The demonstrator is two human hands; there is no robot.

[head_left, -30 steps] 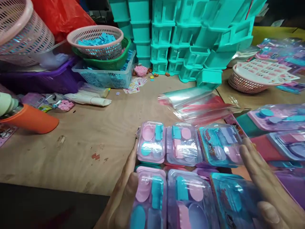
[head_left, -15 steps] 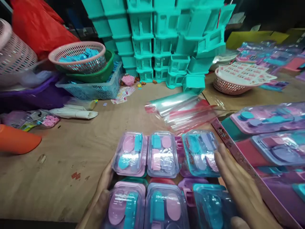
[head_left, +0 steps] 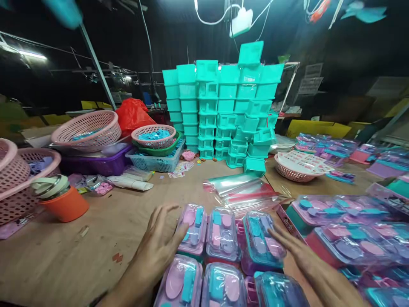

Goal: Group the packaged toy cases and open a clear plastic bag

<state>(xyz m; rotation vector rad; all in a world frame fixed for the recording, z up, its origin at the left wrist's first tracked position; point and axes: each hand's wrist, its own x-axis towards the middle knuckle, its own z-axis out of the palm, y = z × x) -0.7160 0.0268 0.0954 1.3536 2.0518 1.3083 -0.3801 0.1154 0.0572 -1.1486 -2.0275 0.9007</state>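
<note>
Dim shed, dark overhead, one lamp hanging; plywood bench (head_left: 105, 221) runs across the view. Near edge, centre: blister-packed toy sets (head_left: 220, 234) in two rows, three in the far row (two pink-framed, one teal-framed), three in the near row partly cut off by the picture's edge, so six counted. Left hand (head_left: 158, 247) comes in from the near edge, palm down, fingers spread and slightly curled, fingertips resting against the left side of the far-row pink set; grip open, clasped on nothing. Right hand (head_left: 297, 251) lies flat, fingers straight and together, pointing toward the far left, fingertips touching the right edge of the teal-framed set; grip likewise open, holding nothing. The six sets sit between the two hands, touching both. Right side of the bench: larger pink and teal boxed sets (head_left: 348, 238) laid side by side, count unclear. Just beyond the six sets: a loose sheaf of clear plastic bags (head_left: 243, 192). Far edge, centre: a wall of teal plastic bins (head_left: 220, 111), several columns stacked high. Left of it: one blue mesh crate (head_left: 153, 162) carrying a green basket and a small pink basket of blue pieces. Three more pink baskets at the left edge, one at right holding printed sheets (head_left: 300, 164). One orange cup (head_left: 62, 200) near the left edge.
</note>
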